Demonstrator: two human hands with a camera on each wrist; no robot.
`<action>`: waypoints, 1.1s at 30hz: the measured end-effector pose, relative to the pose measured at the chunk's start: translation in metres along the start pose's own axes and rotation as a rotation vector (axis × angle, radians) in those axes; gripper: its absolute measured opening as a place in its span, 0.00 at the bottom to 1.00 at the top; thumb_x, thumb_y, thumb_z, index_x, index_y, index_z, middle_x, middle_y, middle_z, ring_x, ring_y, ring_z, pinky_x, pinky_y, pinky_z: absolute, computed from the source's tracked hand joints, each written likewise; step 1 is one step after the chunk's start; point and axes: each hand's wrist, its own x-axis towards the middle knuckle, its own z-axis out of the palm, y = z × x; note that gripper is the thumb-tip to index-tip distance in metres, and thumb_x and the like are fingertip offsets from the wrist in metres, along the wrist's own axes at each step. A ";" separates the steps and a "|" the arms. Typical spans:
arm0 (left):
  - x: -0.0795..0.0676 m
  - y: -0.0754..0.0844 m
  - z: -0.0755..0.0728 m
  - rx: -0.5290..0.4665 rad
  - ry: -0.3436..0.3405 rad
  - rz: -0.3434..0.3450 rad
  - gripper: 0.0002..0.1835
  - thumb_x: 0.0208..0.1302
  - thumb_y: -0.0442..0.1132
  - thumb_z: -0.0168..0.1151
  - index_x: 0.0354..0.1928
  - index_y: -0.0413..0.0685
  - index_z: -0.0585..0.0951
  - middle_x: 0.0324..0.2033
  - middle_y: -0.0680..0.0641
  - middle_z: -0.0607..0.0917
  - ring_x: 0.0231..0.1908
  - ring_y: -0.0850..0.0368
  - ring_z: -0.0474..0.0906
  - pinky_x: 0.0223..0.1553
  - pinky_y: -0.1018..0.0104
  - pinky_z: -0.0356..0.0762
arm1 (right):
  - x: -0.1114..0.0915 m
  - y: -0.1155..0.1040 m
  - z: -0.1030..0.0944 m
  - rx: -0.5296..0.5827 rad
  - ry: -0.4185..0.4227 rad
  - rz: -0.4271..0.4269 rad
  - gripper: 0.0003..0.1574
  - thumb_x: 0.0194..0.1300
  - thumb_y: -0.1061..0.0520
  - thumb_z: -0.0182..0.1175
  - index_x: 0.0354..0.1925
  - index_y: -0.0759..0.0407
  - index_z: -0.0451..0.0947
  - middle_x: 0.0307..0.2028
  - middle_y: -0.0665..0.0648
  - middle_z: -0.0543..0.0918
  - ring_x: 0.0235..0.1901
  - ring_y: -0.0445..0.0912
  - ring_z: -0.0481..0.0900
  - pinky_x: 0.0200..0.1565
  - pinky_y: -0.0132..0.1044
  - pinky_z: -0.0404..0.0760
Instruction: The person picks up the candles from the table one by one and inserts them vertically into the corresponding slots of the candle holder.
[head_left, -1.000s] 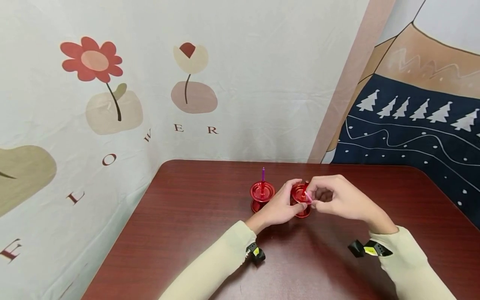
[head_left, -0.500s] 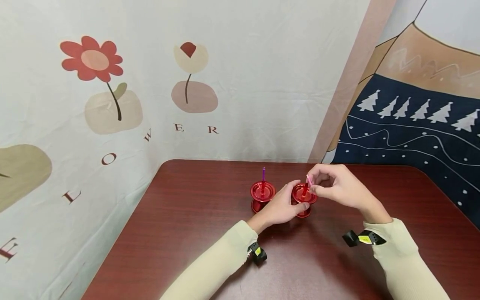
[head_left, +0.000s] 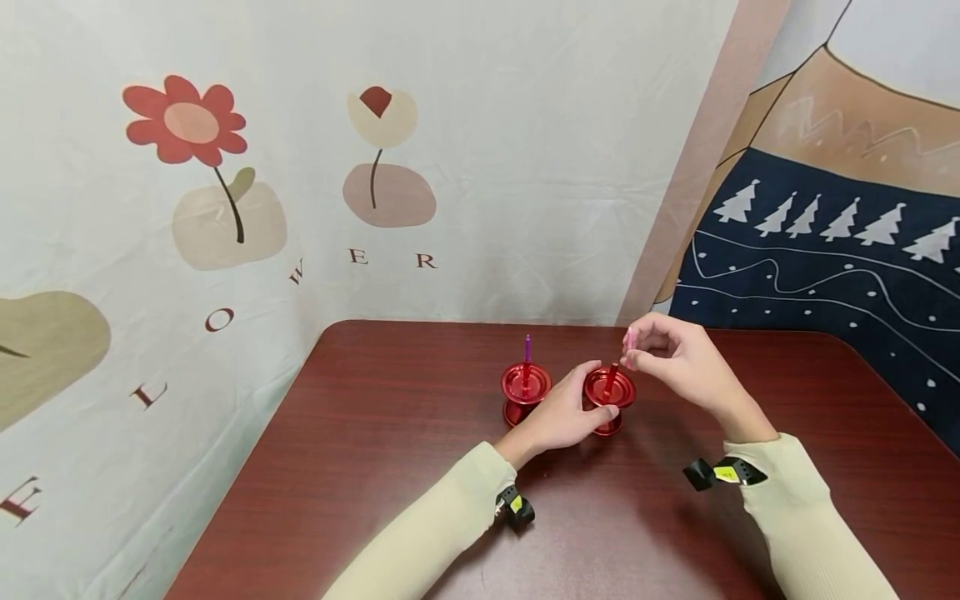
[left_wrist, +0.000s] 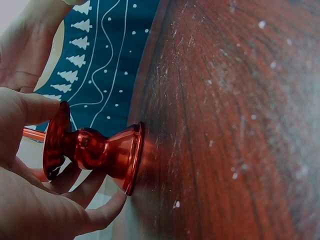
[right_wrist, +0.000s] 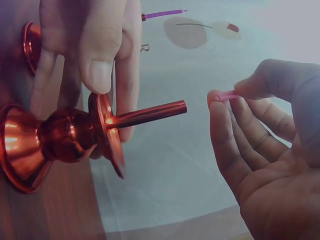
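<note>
A shiny red candle holder stands on the table, its narrow tube pointing up from the dish. My left hand grips this holder, thumb on the dish rim and fingers around the far side. Between thumb and fingertips, my right hand pinches a small pink candle just above the tube's top end, apart from it. To the left of my left hand stands a second red candle holder, with a purple candle upright in its tube. Its base is partly hidden by that hand.
Both holders stand on a dark red-brown wooden table, toward its far edge. Behind the table hangs a pale cloth printed with flowers and letters. A dark blue cloth with white trees hangs at the right.
My right hand has lifted the pink candle from beside the dish to above the tube, and the candle has turned more upright. My left hand has stayed on the holder.
</note>
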 end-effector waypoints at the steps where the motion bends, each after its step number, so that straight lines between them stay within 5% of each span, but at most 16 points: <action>1: 0.001 -0.001 0.001 -0.002 -0.002 -0.003 0.43 0.73 0.46 0.70 0.84 0.47 0.64 0.76 0.43 0.74 0.74 0.52 0.72 0.75 0.51 0.71 | 0.000 0.001 0.000 0.007 0.004 0.006 0.07 0.72 0.72 0.67 0.47 0.67 0.82 0.38 0.63 0.88 0.38 0.45 0.90 0.46 0.32 0.89; 23: -0.004 0.008 -0.006 -0.009 -0.021 -0.016 0.42 0.73 0.48 0.70 0.83 0.48 0.64 0.75 0.44 0.76 0.71 0.54 0.75 0.73 0.55 0.74 | 0.002 0.014 0.010 0.004 0.041 0.049 0.07 0.73 0.70 0.68 0.47 0.67 0.81 0.40 0.64 0.90 0.39 0.41 0.89 0.44 0.31 0.89; 33: -0.002 0.005 -0.006 -0.012 -0.023 -0.005 0.42 0.74 0.47 0.70 0.84 0.47 0.64 0.74 0.44 0.77 0.70 0.55 0.76 0.72 0.55 0.74 | 0.004 0.016 0.012 -0.079 0.041 0.054 0.06 0.74 0.67 0.69 0.47 0.64 0.83 0.40 0.60 0.90 0.41 0.41 0.88 0.45 0.28 0.86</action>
